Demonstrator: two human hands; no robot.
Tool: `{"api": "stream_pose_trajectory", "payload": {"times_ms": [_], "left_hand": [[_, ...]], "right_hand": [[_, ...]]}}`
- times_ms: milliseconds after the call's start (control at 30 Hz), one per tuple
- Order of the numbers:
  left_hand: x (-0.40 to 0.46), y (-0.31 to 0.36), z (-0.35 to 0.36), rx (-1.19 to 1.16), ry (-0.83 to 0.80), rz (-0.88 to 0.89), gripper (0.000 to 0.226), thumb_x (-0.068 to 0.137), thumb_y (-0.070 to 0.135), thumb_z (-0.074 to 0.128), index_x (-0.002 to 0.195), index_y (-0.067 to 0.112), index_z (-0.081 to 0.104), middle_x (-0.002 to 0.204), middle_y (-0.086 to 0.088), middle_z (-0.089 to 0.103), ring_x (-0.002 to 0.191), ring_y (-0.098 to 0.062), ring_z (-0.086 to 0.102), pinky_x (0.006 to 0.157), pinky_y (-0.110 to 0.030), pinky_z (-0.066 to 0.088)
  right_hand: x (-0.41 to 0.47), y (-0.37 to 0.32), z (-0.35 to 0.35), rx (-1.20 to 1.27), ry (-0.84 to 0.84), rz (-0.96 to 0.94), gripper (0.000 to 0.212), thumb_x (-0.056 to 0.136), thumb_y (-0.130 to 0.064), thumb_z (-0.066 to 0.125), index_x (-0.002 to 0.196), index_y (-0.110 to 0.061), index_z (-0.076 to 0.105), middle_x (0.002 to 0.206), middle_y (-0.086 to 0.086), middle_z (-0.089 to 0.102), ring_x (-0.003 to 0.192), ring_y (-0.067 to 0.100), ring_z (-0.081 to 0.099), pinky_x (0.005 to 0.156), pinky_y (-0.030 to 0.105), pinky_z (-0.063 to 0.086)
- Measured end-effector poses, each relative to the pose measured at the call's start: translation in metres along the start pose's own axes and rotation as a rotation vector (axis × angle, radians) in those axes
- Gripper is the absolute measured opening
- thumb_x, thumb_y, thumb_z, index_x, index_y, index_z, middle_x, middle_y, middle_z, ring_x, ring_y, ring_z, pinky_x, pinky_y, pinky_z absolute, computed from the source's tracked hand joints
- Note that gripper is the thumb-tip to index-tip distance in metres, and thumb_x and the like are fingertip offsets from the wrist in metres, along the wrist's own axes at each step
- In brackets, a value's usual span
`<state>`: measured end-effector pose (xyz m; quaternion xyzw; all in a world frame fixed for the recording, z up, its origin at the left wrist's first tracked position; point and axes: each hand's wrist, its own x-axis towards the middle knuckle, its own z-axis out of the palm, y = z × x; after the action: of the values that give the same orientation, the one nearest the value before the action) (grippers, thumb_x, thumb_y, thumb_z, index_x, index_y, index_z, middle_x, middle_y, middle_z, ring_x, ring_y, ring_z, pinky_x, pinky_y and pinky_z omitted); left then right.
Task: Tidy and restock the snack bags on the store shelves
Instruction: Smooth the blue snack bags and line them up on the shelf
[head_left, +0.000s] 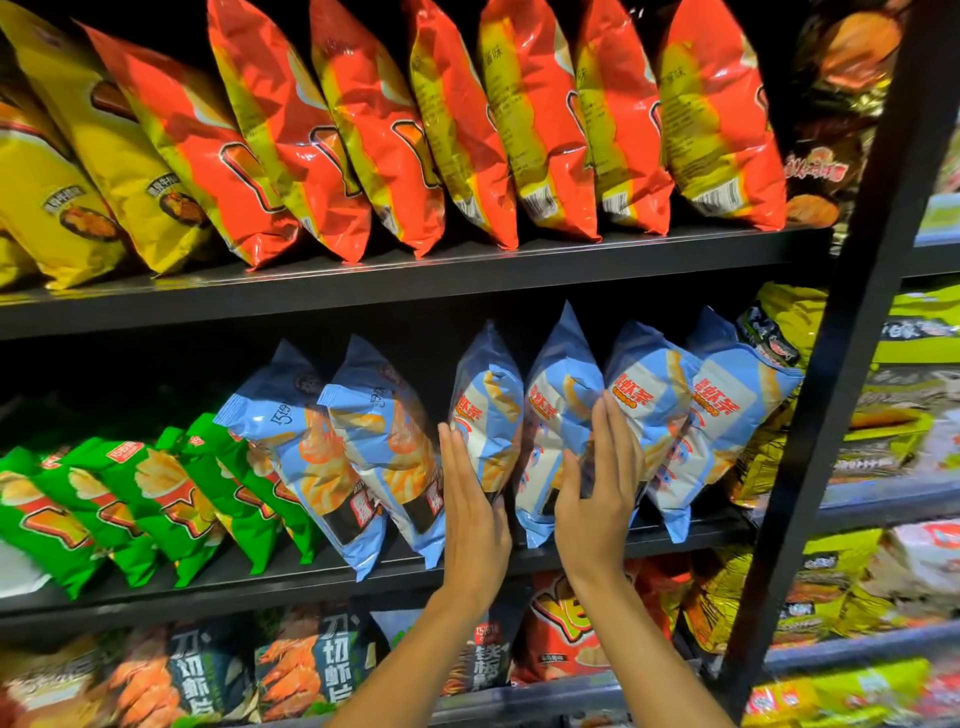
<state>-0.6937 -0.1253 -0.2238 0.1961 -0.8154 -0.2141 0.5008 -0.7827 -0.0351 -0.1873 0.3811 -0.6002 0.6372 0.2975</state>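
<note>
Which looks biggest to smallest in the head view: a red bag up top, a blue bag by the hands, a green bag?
1. Red bag, largest as seen.
2. Blue bag, at the left hand.
3. Green bag, smallest.
Wide-angle distortion and differing distance make true sizes uncertain.

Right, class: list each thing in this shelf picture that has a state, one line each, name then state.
Left hand: open, flat against a blue bag.
Right hand: thumb and fingers round another blue bag.
Blue bags: standing on the middle shelf, leaning unevenly.
Green bags: leaning in a row.
Red bags: standing in a row on the top shelf.
</note>
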Motion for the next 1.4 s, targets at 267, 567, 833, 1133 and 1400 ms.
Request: {"api": "stream_pose_trajectory", "payload": {"times_ms": [267,567,833,1133,1400], "left_hand": [[-0.007,0.008,-0.019,0.05,-0.042,0.04,0.089,0.098,0.003,0.061,0.161,0.001,-0.002,0.172,-0.009,-0.013,0.16,-0.028,-0.005,0.128,-0.05,0.013],[-0.042,-0.043,-0.141,0.464,-0.115,0.29,0.06,0.092,0.007,0.069,0.149,0.012,0.052,0.169,-0.004,0.025,0.158,-0.033,0.015,0.128,-0.046,0.016],[-0.015,-0.09,-0.217,0.901,-0.404,0.56,0.078,0.084,0.03,0.068,0.157,0.02,0.042,0.17,-0.01,0.02,0.158,-0.038,0.013,0.123,-0.063,0.016],[-0.015,-0.099,-0.225,0.83,-0.449,0.563,0.075,0.09,0.039,0.061,0.158,0.018,0.038,0.172,-0.011,0.01,0.159,-0.037,0.001,0.125,-0.06,0.008],[-0.027,-0.073,-0.245,0.264,-0.294,0.474,0.057,0.098,0.024,0.06,0.152,0.014,0.047,0.167,-0.004,0.029,0.158,-0.032,0.013,0.126,-0.052,0.02]], "right_hand": [[-0.009,0.0,-0.009,0.067,-0.109,0.051,0.07,0.1,-0.001,0.061,0.161,-0.015,0.03,0.168,0.001,0.027,0.156,0.025,0.024,0.117,0.064,0.034],[-0.048,-0.058,-0.002,0.205,-0.29,-0.087,0.072,0.093,-0.012,0.07,0.156,-0.015,0.035,0.16,-0.001,0.036,0.152,0.018,0.033,0.125,0.034,0.029],[-0.06,-0.099,0.087,0.057,-0.562,0.147,0.096,0.099,-0.035,0.07,0.164,-0.036,0.0,0.17,-0.022,-0.001,0.156,-0.001,0.002,0.127,0.032,0.019],[-0.059,-0.125,0.102,-0.016,-0.389,0.355,0.076,0.099,-0.038,0.067,0.16,-0.045,0.022,0.158,-0.015,0.04,0.146,0.009,0.038,0.116,0.039,0.042],[-0.082,-0.173,0.056,0.027,-0.297,0.351,0.075,0.097,-0.036,0.07,0.157,-0.05,0.027,0.157,-0.021,0.042,0.146,-0.001,0.037,0.117,0.027,0.038]]}}
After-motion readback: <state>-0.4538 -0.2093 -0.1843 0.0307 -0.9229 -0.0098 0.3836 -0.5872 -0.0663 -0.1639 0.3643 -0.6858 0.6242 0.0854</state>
